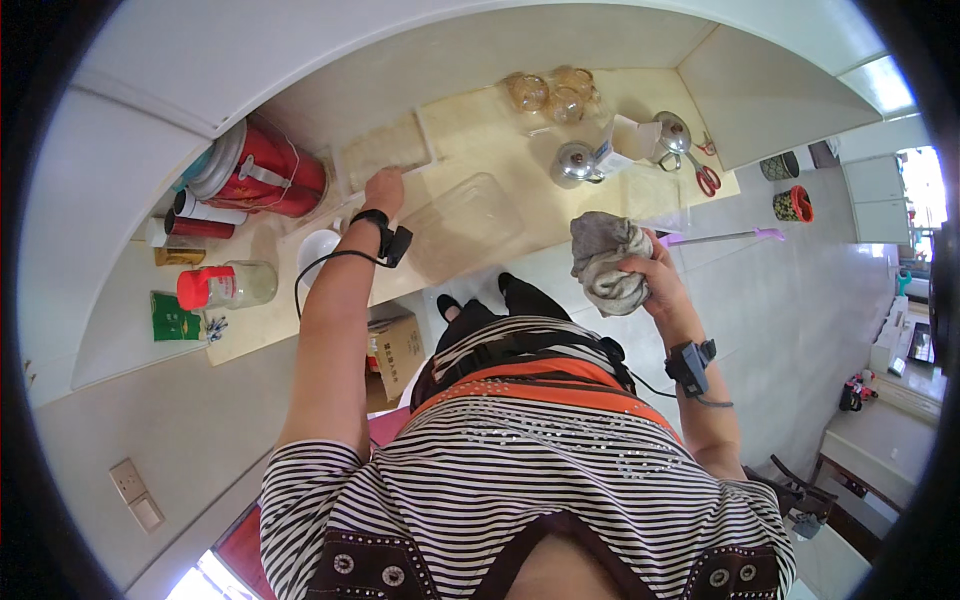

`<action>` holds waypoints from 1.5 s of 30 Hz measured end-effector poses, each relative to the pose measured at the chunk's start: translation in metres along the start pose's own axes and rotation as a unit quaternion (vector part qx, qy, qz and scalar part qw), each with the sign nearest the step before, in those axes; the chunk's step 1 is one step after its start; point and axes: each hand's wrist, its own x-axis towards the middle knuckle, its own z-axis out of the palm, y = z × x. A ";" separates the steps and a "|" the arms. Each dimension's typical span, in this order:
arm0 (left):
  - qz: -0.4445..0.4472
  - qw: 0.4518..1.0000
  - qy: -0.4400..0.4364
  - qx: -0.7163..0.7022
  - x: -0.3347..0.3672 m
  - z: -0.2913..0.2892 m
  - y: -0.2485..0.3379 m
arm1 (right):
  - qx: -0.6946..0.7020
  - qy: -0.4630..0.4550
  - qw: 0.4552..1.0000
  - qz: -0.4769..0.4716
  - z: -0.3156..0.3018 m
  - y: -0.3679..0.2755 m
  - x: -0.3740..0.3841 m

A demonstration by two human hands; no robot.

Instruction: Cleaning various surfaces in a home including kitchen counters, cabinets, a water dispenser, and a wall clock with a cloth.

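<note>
My right hand (655, 275) grips a crumpled grey cloth (608, 262) in front of the counter's near edge, held up off the surface. Over on the left, my left hand (384, 192) is curled closed at the near rim of a clear rectangular plastic tray (428, 135); the fingertips are mostly hidden. Another clear, shallow plastic piece with rounded corners (468, 228) lies on the cream counter (470, 130) just right of that hand. A white bowl (316, 250) sits beside my left forearm.
At the left stand a large red canister (270, 172), a glass jar with a red lid (230, 286) and a green packet (178, 316). Toward the right are amber glass cups (560, 92), two lidded metal pots (575, 163), a white box (632, 140) and red-handled scissors (707, 180).
</note>
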 end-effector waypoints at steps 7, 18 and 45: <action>0.055 0.984 0.096 -0.140 -0.049 -0.013 0.093 | -0.056 -0.009 0.998 0.007 -0.017 0.013 0.019; -0.076 0.505 -0.283 -0.812 -0.198 -0.080 0.260 | -0.041 -0.146 0.987 0.049 0.056 0.055 0.039; -0.193 0.440 -0.042 -0.876 -0.181 0.011 0.161 | -0.152 0.162 0.970 0.103 -0.215 -0.034 0.141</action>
